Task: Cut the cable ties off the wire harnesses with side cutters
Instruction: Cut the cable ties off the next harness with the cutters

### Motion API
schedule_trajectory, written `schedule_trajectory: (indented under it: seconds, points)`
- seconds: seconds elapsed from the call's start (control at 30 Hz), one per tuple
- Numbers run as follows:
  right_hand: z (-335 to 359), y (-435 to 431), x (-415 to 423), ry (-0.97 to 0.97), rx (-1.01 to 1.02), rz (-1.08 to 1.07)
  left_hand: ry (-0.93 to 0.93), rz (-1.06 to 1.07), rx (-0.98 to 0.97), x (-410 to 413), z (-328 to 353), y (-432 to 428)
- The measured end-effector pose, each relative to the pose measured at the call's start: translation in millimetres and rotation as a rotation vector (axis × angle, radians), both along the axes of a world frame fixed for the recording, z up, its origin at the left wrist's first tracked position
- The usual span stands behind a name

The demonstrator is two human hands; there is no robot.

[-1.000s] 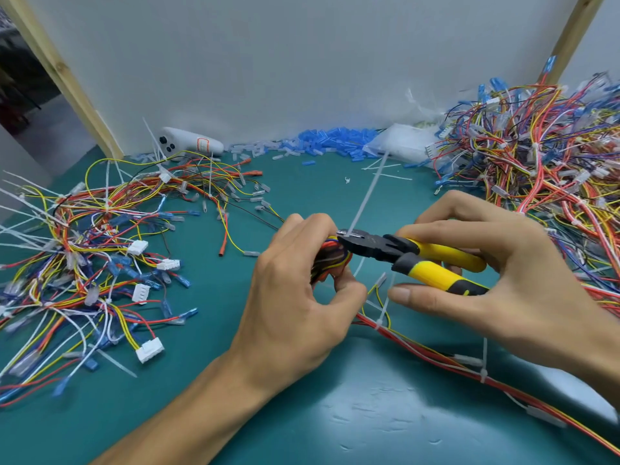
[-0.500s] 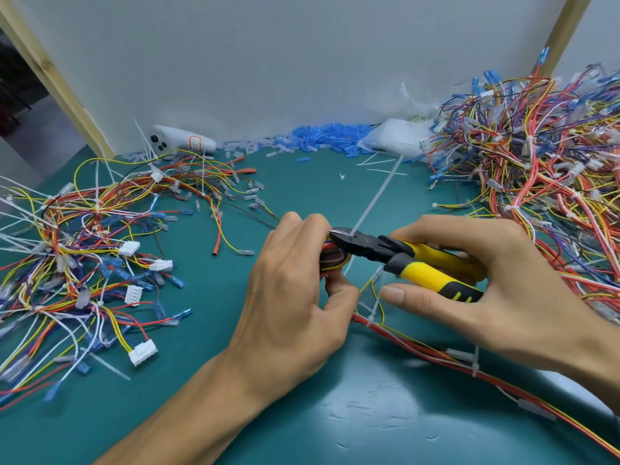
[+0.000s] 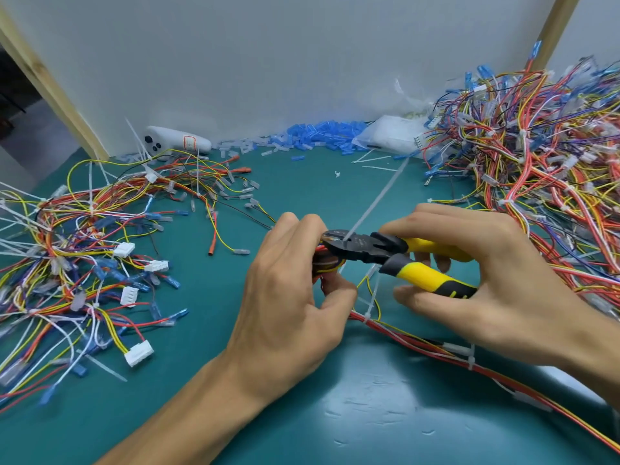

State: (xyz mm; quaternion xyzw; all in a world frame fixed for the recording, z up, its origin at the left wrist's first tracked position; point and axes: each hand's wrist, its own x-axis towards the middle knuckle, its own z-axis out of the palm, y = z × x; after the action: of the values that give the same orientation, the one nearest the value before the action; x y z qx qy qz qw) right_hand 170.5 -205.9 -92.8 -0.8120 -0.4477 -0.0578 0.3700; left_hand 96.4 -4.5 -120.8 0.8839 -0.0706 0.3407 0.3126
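Since half a second ago the side cutters [image 3: 375, 251] have nosed further left, so their black tip is now tucked right against the left fingertips. The white tail of the cable tie [image 3: 379, 199] leans a shade flatter than it did.

The left hand [image 3: 288, 297] has its fingers curled over and its thumb pressed up from below, pinching the bunched end of the harness [image 3: 327, 263]. The right hand [image 3: 496, 283] is wrapped round the yellow handles, forefinger on top and thumb under the lower one. The handles stand a little apart.

What matters is the tie. Its loop sits around the bundle just beyond the left fingertips, hard against the cutter's tip, and its tail runs up and away to the right from there. The cutters lie across that tail, coming in from the right-hand side. I cannot tell whether the blades have bitten through yet. I'd guess one squeeze finishes it, with the left fingers very near the edge.

The rest of the harness trails off under the right wrist across the green mat [image 3: 369, 414].
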Motion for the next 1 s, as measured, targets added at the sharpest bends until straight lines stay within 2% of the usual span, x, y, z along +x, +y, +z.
schedule_trajectory:
  seconds: [0.13,0.33,0.43,0.6,0.8,1.0]
  points:
    - [-2,0,0,-0.022,-0.003,-0.002,-0.003,0.011,0.01,-1,1,0]
    - [-5,1,-3,0.147,0.05,-0.013,-0.047,0.029,0.031,-1,1,-1]
    - [-4,2,-4,0.145,0.064,-0.017,-0.057,0.013,0.02,-2,2,0]
    - [-7,4,-3,0.086,0.116,-0.051,0.081,-0.115,-0.193,-2,3,4]
    - [-11,3,4,0.101,0.137,-0.133,0.165,-0.133,-0.194,3,2,11]
    - [-8,4,6,0.082,0.068,-0.062,0.212,-0.16,-0.206,0,1,8]
